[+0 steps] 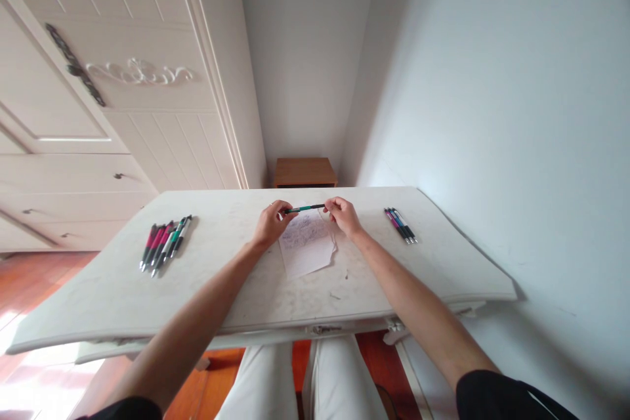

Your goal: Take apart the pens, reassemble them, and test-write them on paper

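Black short sleeves point(512, 397), white trousers point(266, 380), forearms bare.

The pen point(304, 209) you hold is slim, with a teal-green barrel and a dark section at one end. It lies level, stretched crosswise between your two hands. Your left hand point(270, 223) pinches the dark end in its fingertips, your right hand point(344, 215) pinches the other end, and the pen's middle shows bare between them.
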The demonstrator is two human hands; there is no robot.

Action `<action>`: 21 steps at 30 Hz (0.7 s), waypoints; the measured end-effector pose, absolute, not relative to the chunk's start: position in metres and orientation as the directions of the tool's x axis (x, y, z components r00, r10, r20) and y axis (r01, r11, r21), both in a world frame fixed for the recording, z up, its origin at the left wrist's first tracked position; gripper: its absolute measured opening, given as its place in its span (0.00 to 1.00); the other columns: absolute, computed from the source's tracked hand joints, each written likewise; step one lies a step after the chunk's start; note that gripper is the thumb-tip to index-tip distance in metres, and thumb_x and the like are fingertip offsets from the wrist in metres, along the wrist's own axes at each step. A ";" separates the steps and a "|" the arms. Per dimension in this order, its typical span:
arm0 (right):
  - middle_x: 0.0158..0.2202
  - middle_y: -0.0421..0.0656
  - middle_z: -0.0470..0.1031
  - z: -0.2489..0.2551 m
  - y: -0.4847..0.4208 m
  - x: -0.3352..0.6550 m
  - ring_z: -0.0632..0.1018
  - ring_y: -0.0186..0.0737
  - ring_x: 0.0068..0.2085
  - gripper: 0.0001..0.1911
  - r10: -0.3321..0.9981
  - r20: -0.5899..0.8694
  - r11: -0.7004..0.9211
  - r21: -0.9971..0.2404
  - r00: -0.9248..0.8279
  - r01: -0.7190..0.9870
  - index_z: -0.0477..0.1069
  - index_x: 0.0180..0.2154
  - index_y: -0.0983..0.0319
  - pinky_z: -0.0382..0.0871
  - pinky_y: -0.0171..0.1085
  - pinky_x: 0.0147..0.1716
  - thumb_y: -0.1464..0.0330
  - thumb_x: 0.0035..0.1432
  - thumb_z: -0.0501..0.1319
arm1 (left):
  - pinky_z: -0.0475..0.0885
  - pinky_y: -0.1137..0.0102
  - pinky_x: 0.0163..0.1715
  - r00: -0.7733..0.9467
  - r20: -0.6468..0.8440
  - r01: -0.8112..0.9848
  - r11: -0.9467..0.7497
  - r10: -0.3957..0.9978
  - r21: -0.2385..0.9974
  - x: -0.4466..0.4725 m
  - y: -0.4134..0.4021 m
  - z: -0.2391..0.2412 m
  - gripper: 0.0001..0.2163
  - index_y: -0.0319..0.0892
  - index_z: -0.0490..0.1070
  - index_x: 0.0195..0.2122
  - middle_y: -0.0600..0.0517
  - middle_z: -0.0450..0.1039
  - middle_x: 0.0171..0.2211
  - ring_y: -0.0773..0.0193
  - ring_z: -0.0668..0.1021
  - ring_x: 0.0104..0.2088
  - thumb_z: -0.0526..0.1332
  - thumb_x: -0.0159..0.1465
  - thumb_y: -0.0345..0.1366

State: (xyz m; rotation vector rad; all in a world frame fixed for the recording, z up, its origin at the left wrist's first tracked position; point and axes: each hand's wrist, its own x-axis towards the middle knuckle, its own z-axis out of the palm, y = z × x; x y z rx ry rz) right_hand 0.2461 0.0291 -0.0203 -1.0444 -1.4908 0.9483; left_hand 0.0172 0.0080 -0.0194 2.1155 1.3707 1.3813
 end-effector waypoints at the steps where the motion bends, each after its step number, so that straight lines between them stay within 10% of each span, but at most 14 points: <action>1: 0.27 0.41 0.74 -0.020 0.029 0.246 0.67 0.31 0.21 0.23 0.950 0.300 0.308 -0.944 -0.084 0.121 0.69 0.29 0.61 0.61 0.32 0.21 0.47 0.50 0.61 | 0.67 0.72 0.29 0.100 0.564 0.572 -0.511 0.820 0.642 0.017 0.007 -0.018 0.11 0.42 0.71 0.33 0.53 0.73 0.29 0.67 0.72 0.26 0.62 0.59 0.45; 21: 0.27 0.39 0.74 -0.018 0.045 0.271 0.68 0.29 0.21 0.13 0.961 0.266 0.275 -0.951 -0.081 0.138 0.70 0.32 0.62 0.61 0.30 0.20 0.61 0.46 0.62 | 0.69 0.69 0.36 0.110 0.553 0.652 -0.480 0.826 0.587 -0.002 0.014 -0.010 0.10 0.42 0.75 0.36 0.49 0.75 0.34 0.63 0.75 0.33 0.59 0.62 0.42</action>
